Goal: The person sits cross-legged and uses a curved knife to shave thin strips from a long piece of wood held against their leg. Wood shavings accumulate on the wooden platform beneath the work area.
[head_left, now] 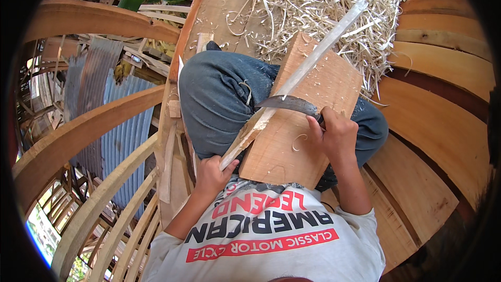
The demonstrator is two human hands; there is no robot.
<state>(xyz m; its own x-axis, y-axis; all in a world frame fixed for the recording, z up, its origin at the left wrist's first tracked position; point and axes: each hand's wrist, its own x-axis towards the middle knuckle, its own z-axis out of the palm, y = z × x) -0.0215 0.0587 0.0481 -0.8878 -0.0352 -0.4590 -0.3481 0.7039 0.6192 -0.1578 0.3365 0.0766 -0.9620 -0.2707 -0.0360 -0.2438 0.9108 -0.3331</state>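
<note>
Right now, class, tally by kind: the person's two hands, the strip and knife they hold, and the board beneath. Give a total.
Left hand and right hand: 2
Pale strip: 1
Curved knife: 1
Board: 1
Total: 5

A long, narrow strip of pale wood (303,72) slanted across a flat, reddish-brown wooden board (284,138), its upper length smooth and whitish, its lower part browner and roughly split. Its far end extended beyond the board. A dark metal knife with a curved blade (295,103) lay crosswise over the strip's middle, tip leftward.
</note>
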